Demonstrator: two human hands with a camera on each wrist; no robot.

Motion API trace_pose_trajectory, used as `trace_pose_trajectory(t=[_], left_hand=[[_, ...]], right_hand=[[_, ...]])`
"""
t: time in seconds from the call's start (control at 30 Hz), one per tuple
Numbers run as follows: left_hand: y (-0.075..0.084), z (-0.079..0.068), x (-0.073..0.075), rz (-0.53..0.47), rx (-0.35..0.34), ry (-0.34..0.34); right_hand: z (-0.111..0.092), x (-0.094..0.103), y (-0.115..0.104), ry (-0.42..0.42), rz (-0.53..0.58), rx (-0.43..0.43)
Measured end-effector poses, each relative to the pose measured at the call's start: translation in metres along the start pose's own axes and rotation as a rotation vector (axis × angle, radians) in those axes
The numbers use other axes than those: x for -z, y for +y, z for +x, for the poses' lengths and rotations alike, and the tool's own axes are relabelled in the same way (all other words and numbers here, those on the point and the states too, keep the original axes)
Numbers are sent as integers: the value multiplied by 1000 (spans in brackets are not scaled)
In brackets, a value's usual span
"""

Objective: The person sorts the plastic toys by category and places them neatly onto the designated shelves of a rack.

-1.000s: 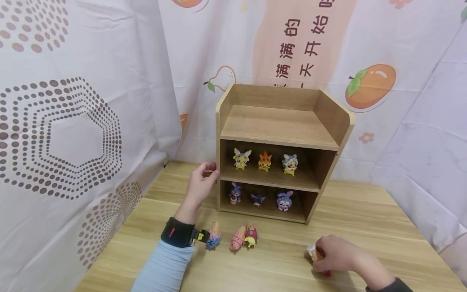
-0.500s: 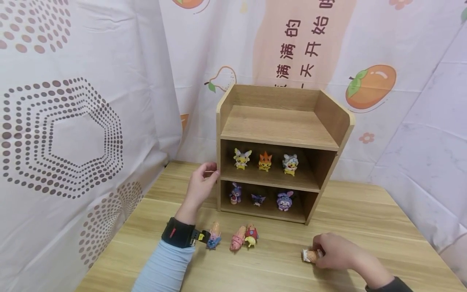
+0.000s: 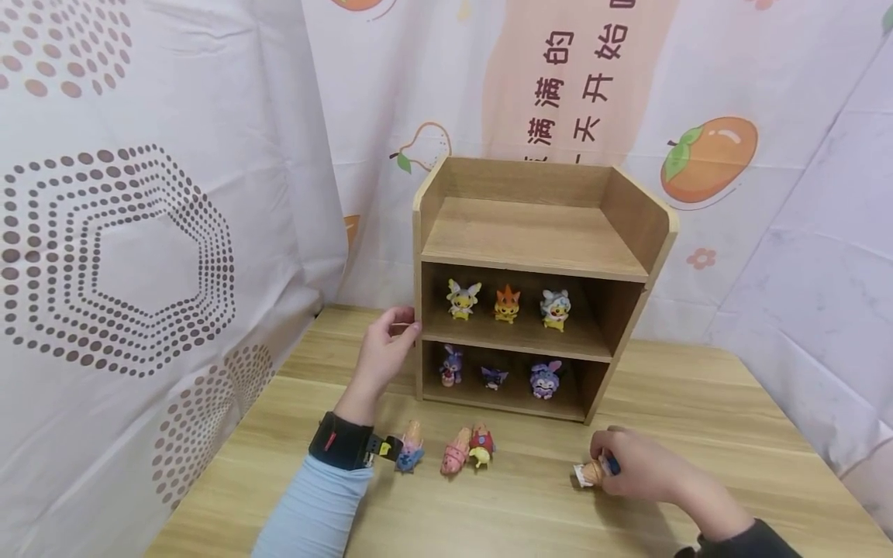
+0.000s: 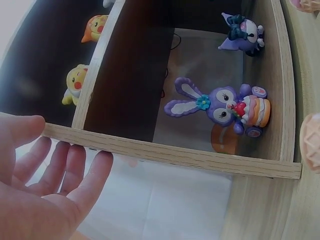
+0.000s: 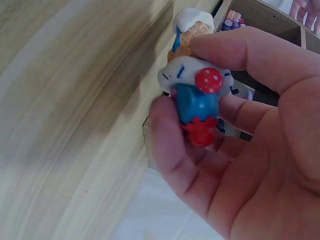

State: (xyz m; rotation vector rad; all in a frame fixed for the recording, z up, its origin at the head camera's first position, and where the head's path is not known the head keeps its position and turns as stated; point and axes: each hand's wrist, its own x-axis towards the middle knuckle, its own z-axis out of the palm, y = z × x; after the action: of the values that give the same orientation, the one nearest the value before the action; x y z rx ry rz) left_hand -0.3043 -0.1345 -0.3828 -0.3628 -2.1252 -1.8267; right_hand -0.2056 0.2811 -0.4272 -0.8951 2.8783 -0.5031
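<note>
My right hand (image 3: 638,469) holds an ice-cream-cone figurine (image 3: 589,473) between thumb and fingers, low over the table to the right of the shelf's front. The right wrist view shows its waffle cone with a white tip, a white cream band with a red spotted strawberry, a blue body (image 5: 197,104) and a red crown-like end. At the small wooden shelf (image 3: 537,232), my left hand (image 3: 382,353) rests against the left side panel. Its fingers (image 4: 92,182) are loosely extended along the outer face, with the thumb by the front edge.
Three cone figurines lie before the shelf: a blue one (image 3: 410,449), a pink one (image 3: 456,453) and a red-and-yellow one (image 3: 481,446). Three yellow-faced figures, one in orange (image 3: 506,304), stand on the middle level. Below sit three purple figures, including a rabbit (image 4: 220,106) with cake.
My right hand has moved slightly away from me and to the left, turning the figurine so its white tip points left. The left hand stays at the shelf's side.
</note>
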Motion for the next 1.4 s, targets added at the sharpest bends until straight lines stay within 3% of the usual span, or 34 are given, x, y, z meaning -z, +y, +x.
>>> trace_pose_trajectory(t=[0.27,1.0,1.07,1.3,1.4], left_hand=[[0,1,1,7,-12,-8],[0,0,1,8,-1,-28],[2,0,1,13,8,-32],[34,-12,4,12,19,-50],[36,-13,4,7,16,-47]], right_hand=[[3,8,-4,23,26,-16],[7,32,-18,314,-13,184],[7,38,-21,337,-18,201],[9,56,-30,409,-27,206],[10,65,-33,439,-28,191]])
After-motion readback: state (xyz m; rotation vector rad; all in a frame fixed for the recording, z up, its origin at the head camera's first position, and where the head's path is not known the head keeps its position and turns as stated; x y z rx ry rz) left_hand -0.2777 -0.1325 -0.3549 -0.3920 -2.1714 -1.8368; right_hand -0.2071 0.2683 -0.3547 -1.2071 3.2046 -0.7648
